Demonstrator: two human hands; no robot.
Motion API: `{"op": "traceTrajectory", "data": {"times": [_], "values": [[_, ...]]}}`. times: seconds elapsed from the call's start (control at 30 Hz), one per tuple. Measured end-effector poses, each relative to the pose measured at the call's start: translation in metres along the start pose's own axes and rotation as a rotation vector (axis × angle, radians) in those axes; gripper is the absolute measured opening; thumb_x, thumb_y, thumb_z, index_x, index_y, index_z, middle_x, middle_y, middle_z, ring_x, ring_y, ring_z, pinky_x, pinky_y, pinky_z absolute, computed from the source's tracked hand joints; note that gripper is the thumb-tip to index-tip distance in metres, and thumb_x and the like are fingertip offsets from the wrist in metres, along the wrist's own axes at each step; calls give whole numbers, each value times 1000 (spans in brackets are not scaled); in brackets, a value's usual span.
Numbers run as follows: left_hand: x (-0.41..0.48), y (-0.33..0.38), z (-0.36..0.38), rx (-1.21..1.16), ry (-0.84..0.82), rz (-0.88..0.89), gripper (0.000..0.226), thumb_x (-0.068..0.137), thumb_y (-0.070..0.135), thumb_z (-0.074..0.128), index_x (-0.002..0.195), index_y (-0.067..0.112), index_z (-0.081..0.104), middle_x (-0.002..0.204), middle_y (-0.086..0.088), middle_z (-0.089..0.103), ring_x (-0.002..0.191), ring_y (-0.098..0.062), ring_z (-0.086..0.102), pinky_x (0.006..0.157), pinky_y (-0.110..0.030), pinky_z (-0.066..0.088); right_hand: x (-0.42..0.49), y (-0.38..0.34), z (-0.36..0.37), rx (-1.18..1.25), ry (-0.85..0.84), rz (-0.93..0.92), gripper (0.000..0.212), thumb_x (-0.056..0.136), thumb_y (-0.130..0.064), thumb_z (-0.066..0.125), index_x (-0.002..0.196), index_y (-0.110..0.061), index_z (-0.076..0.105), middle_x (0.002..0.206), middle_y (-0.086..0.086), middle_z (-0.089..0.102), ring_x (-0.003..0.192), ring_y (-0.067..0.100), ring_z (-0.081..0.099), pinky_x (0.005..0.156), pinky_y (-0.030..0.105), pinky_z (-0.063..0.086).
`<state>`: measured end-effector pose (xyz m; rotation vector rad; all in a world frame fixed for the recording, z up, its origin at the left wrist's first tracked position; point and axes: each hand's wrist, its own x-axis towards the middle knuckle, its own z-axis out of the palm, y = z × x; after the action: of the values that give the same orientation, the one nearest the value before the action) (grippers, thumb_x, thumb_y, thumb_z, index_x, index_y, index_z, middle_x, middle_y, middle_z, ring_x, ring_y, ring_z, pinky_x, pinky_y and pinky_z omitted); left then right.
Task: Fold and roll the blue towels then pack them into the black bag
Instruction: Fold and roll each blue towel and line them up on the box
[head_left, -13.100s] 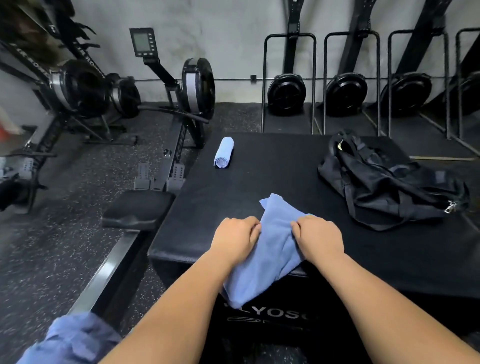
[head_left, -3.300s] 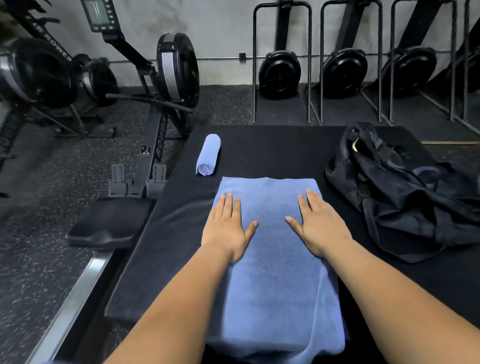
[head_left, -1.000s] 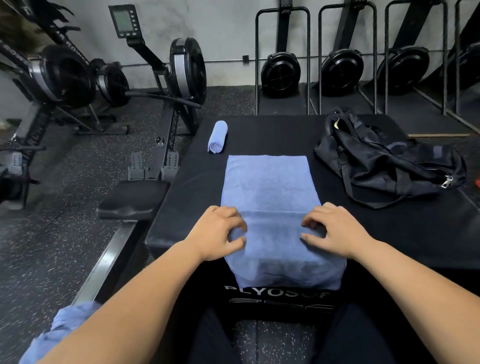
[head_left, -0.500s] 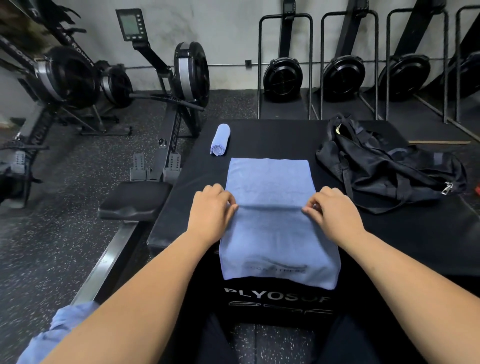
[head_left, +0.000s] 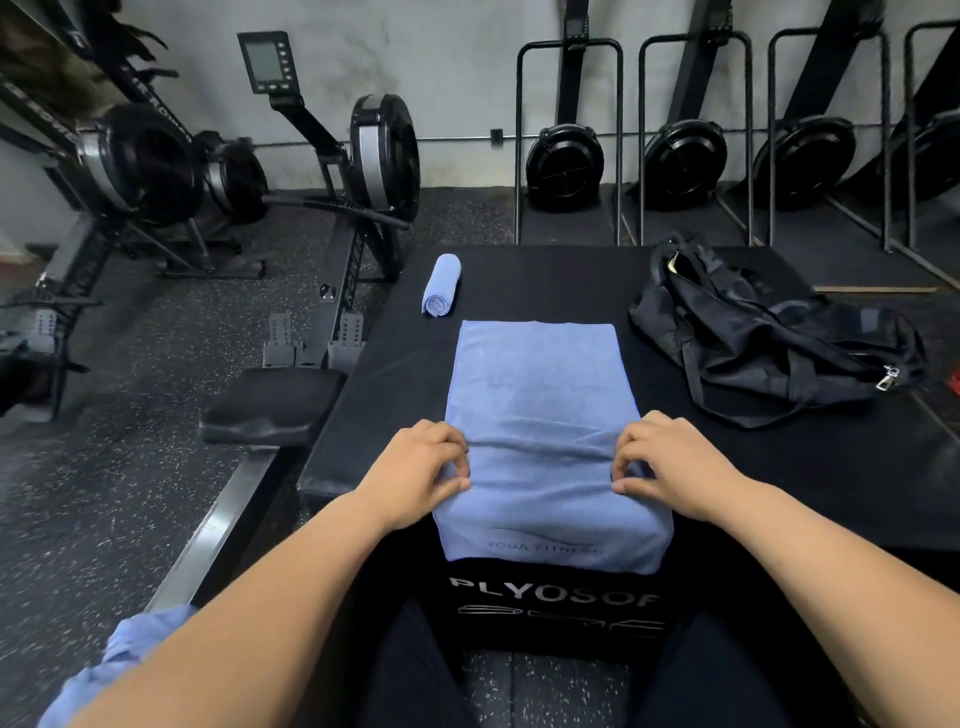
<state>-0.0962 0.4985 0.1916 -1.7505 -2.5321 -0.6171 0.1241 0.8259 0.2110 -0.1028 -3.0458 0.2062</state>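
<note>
My left hand (head_left: 421, 467) and right hand (head_left: 670, 462) are pinching the folded blue towel (head_left: 540, 384), seemingly beginning its roll; one rolled towel (head_left: 441, 283) is lying at eleven o'clock, the black bag (head_left: 769, 348) at two apparently awaiting both.

On the box (head_left: 831, 467), the flat towel (head_left: 535, 384) lies between the rolled towel (head_left: 440, 285) and the bag (head_left: 769, 338).

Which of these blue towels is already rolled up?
The rolled towel is the small one at the far left of the black box. The flat towel is pinched by the left hand and right hand; a crumpled towel lies bottom left.
</note>
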Motion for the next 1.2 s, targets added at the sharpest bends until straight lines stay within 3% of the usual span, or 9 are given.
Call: {"op": "traceTrajectory", "data": {"times": [0.23,0.4,0.53,0.67,0.77,0.87,0.97,1.07,1.2], "values": [[37,22,-21,124,403,-257,10,95,31,72,90,27,65,86,10,51,78,-17,45,69,-37,34,21,-7,-14,80,421,271,10,95,-36,70,91,-29,63,81,-11,57,81,21,54,67,41,47],[33,15,-11,39,163,-181,21,89,33,73,106,31,61,95,16,70,88,-17,62,82,-40,48,14,4,-6,112,180,196,20,89,-44,70,102,-35,57,91,-18,66,100,19,59,78,38,51],[11,4,-5,-92,67,-90,34,81,46,76,109,34,60,110,17,68,98,-9,62,93,-37,51,-13,26,5,53,123,78,33,83,-73,64,100,-45,57,134,-25,63,138,18,44,106,46,45],[-7,-11,0,-109,4,-36,32,80,57,79,102,40,63,147,20,58,149,-11,41,121,-32,34,-30,29,9,-20,93,16,55,77,-89,59,111,-48,67,159,-15,45,152,25,31,118,47,37],[-11,-14,-1,-97,-22,-69,30,79,61,80,101,44,66,153,23,52,153,-12,31,123,-31,29,-32,22,6,-39,195,23,43,78,-75,74,107,-43,73,152,-6,49,143,29,39,111,47,40],[-10,-8,-2,-40,62,-55,24,79,54,86,95,42,73,141,22,59,140,-18,43,113,-34,37,-29,9,6,-39,300,-32,24,79,-56,85,91,-37,74,116,-9,58,109,25,51,86,44,45],[-10,2,1,-1,141,-55,20,79,46,89,93,39,76,118,23,58,113,-15,47,97,-35,42,-30,3,11,-87,292,-101,20,93,-54,66,86,-36,72,87,-16,58,85,20,51,68,39,42],[-14,6,4,24,134,-24,14,85,43,84,95,38,76,105,23,63,102,-13,48,87,-37,44,-41,2,12,-63,228,-68,32,95,-67,55,98,-40,72,90,-19,58,92,16,53,74,38,44],[-24,5,0,97,83,40,30,90,62,71,110,39,74,115,24,66,109,-11,53,91,-33,42,-55,6,10,-80,171,-99,57,84,-84,60,119,-41,70,108,-22,59,108,14,54,86,39,47]]}}
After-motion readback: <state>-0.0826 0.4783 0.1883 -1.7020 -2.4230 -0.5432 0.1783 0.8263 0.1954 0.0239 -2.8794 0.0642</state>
